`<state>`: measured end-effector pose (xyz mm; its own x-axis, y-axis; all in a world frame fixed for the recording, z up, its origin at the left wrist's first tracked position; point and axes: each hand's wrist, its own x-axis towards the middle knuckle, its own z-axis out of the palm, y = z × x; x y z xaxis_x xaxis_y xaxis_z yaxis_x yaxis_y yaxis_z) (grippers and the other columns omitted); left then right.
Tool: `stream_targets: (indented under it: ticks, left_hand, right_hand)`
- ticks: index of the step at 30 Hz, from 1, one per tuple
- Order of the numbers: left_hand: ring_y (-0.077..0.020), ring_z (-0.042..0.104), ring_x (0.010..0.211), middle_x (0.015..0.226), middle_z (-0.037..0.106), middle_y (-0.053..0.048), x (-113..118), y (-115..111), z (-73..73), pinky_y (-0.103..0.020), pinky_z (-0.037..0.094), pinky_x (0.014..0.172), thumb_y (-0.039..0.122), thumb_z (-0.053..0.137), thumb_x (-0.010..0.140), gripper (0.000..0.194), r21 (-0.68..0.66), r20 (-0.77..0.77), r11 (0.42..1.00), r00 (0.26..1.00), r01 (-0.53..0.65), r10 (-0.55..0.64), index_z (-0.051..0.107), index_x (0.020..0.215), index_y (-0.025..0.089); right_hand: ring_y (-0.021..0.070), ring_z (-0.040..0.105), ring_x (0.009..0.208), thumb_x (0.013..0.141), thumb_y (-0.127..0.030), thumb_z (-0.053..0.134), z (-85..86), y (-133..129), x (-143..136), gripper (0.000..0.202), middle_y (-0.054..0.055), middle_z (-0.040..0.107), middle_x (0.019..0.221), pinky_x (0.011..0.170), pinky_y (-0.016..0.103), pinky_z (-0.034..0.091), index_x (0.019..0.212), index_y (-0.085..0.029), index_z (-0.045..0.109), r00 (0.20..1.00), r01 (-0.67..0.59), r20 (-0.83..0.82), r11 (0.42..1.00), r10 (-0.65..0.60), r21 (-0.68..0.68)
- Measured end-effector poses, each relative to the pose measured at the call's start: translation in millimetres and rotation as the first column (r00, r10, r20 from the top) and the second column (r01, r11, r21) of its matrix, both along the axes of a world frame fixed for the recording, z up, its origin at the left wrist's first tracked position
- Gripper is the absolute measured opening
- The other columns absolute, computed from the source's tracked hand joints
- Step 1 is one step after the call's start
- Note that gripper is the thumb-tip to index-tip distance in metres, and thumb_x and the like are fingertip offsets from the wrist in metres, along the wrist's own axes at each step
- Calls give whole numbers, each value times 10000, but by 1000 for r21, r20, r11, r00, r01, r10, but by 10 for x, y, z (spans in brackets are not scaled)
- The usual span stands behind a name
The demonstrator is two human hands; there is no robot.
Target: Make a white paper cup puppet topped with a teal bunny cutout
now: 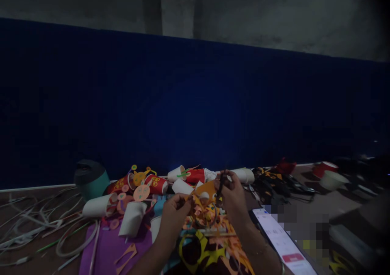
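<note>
My right hand (234, 195) is closed, its thumb and fingertips pinching a thin dark strip (222, 182) that stands nearly upright. Beside those fingertips is an orange paper piece (204, 189) with white round spots on its lower part. My left hand (174, 214) is also closed, fingertips pressed together at the left of the orange piece; what it pinches is too small and dark to make out. Below both hands lies a heap of orange and yellow paper scraps (204, 215). A yellow sheet with cut-out holes (210, 255) is nearer to me, between my forearms.
White paper cups (131, 220) and red cups (157, 183) lie about on purple paper (105, 244) and behind it. Tangled white cables (33, 222) and a teal jug (91, 181) are at left. A lit phone (282, 240) lies right, before a blue wall (195, 104).
</note>
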<state>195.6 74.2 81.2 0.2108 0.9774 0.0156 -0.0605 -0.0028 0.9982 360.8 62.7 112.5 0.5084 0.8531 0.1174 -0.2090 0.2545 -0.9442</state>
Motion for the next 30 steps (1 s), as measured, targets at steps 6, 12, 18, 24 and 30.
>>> stream_targets:
  ticks: [6,12,18,24,30]
  left_hand:
    - [-266,526,1126,1190,606,-101,-57,-12,-6,-364,415,929,147,609,648,489,260,-288,964,957,54,24,582,1136,165]
    - [-203,611,859,960,671,-55,-46,-57,100,-291,463,763,336,597,788,270,145,-26,987,998,63,-60,615,1011,187]
    - [-114,530,563,589,618,8,-88,62,86,-197,397,542,225,746,627,128,-57,240,998,970,-37,49,650,647,143]
    - [-110,598,582,670,650,19,-147,146,89,-217,476,598,246,737,643,183,-237,467,949,832,-208,299,622,768,179]
    - [-64,577,516,606,607,61,-223,237,150,-155,464,533,121,715,650,177,-348,586,893,678,-286,445,574,741,180]
  right_hand:
    - [69,445,445,622,-283,752,-27,11,-3,424,-67,545,655,408,182,341,967,-257,506,981,-59,-186,998,54,-21]
    - [132,557,556,611,-281,779,-63,-49,-180,455,-47,604,657,510,219,419,979,-234,516,966,-242,-97,970,238,-27]
    - [153,574,665,662,-307,754,14,-103,-252,416,-24,623,736,600,239,447,978,-228,495,972,-236,11,972,236,6]
    - [114,493,638,668,-260,755,37,-181,-275,370,-57,514,709,587,207,408,897,-235,466,912,-393,141,919,386,29]
    - [72,408,511,642,-290,777,-260,-169,-240,327,-71,492,620,474,185,326,813,-197,515,604,-700,237,649,761,-298]
